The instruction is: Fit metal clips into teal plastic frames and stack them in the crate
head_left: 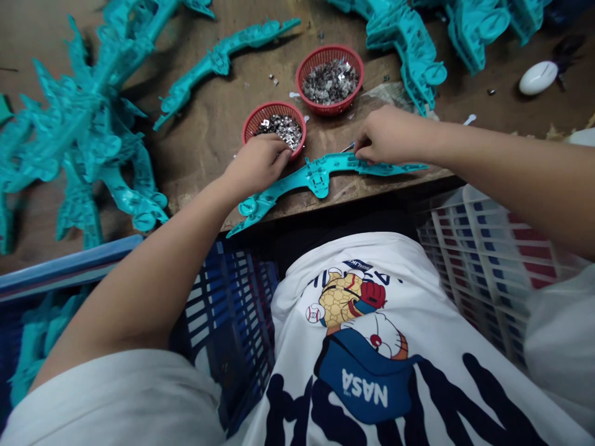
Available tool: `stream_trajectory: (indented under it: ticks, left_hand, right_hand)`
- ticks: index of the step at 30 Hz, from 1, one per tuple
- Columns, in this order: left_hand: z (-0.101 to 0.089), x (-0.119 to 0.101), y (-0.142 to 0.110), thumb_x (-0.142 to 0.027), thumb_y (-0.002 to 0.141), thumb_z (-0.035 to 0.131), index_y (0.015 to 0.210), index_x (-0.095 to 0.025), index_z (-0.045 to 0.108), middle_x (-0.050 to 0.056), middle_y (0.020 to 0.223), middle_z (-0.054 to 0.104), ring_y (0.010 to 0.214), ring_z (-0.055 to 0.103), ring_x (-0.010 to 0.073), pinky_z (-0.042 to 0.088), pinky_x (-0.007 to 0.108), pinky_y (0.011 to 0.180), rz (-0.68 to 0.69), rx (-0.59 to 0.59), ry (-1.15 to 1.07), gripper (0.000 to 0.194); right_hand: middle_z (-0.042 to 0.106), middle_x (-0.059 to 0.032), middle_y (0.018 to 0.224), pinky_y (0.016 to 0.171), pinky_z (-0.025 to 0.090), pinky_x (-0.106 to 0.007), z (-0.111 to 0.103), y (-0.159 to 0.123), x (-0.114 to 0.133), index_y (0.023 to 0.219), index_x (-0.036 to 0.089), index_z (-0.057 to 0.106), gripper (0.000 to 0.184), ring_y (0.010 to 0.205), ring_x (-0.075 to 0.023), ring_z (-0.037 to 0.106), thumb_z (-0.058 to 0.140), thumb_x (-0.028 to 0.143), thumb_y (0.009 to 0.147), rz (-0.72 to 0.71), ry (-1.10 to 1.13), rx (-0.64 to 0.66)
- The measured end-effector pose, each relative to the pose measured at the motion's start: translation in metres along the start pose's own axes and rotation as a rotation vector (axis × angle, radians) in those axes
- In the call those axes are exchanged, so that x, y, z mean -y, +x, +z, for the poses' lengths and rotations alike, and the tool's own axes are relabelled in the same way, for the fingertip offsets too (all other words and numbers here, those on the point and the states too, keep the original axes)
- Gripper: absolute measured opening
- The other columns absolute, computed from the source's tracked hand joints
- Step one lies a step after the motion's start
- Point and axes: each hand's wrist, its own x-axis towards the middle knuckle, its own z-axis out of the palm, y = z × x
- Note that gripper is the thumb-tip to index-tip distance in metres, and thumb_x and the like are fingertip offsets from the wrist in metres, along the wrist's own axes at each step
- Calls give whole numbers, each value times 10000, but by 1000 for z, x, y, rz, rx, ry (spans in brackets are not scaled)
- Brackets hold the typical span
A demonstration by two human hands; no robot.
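at the near edge of the table [223,105], a teal part [320,176] lies crosswise in front of me, just below the near red basket [246,127], its left tip right at the board's edge. right hand [393,137]: fingers curled down at the part's right arm, thumb over it. a thin shiny rod [348,147] pokes out beside the fingers; can't tell if i'm gripping it, the part, or both. left hand [264,162]: fingers drawn in toward the thumb by that basket's rim, over the part's left arm; can't tell if it has one of the metal clips [288,127].

handling, my read: moulded plastic, so light. ribbed middle should be stiff; thin tapered ends likely flex, maybe snap if levered. faces look smooth, could slide on the wood. best hold: wide middle tab or the thick of an arm, not the tips.

hard to make out: fingertips of both hands mostly masked, underside of the part out of sight, small slots too fine to read. teal pieces [404,49] top right are cut off by the frame. pile [93,118] on the left is too tangled to count. no idea what the white oval object [538,78] is.
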Motion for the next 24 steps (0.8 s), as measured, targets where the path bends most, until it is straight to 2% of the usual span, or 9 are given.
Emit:
stream_trajectory:
  ticks: [3,5,8,11,15,18,24]
  left_hand:
    - [-9,-7,-2,-305,1155,649,1208,-243,945,149,1419,940,1379,864,384,653,575,1333,-39,-54,-8,307]
    - [-13,-12,-3,-236,1113,684,1227,-247,940,104,1387,955,1326,874,340,666,539,1300,-86,-109,-30,280]
    - [-14,-15,-3,-171,1122,717,1266,-213,886,19,1292,943,1201,832,221,683,474,1220,-169,-164,-88,226]
    - [-12,-14,-1,-151,1141,771,1267,-187,804,-18,1255,906,1142,779,141,694,428,1145,-217,-213,-176,135]
    - [-11,-12,0,-227,1181,767,1303,-181,801,-3,1303,917,1146,792,152,705,450,1108,-237,-216,-228,135]
    - [-13,-12,-1,-345,1252,684,1384,-173,844,10,1350,946,1200,820,194,706,481,1131,-260,-177,-213,269]
    - [-12,-11,-1,-404,1179,731,1372,-174,882,14,1246,974,1200,827,208,718,437,1089,-310,-223,-290,337]
  right_hand:
    - [894,-106,860,1070,725,-585,2,-1,11,998,346,994,247,1098,-443,897,1045,587,987,-4,-172,23]
    - [911,-112,902,1105,718,-589,5,-1,17,1002,338,991,199,1143,-453,899,1041,530,994,17,-225,8]
    - [925,-140,966,1153,697,-612,8,-2,21,968,322,975,152,1234,-485,889,1073,439,961,90,-212,0]
    - [937,-142,1020,1152,692,-604,7,-1,21,975,335,977,201,1291,-485,875,1084,504,963,95,-165,3]
    - [959,-123,1132,1130,691,-566,2,-1,28,1074,345,1010,273,1334,-463,861,1017,613,1025,28,-158,-12]
    - [961,-107,1141,1116,676,-527,0,-3,36,1093,342,1015,272,1328,-440,860,1045,597,1003,8,-93,10]
    - [962,-101,1108,1068,653,-489,2,-7,40,1096,322,1019,292,1233,-408,877,1065,590,989,-23,-125,72]
